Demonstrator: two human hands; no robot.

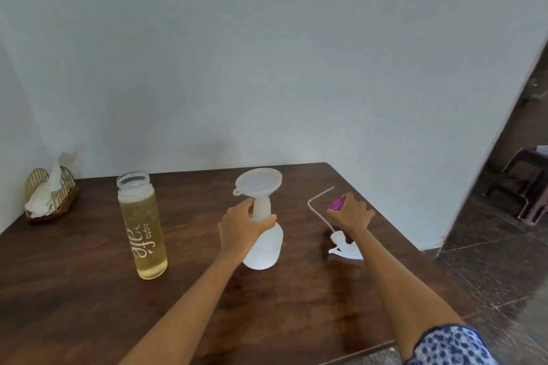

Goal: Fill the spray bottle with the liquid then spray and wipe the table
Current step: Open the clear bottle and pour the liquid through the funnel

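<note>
Dark wood table (89, 299): filling not yet begun.
Your left hand (241, 227) grasps the spray bottle (264, 249) neck, funnel (258, 181) seated; your right hand (351, 212) pinches a purple cap (336, 204); liquid bottle (142, 225) stands full.

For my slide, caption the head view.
Left hand grips funnel-topped spray bottle; right hand holds a pink cap.

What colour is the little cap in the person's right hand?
Pink-purple; the cap shows in the head view, held by the right hand.
</note>
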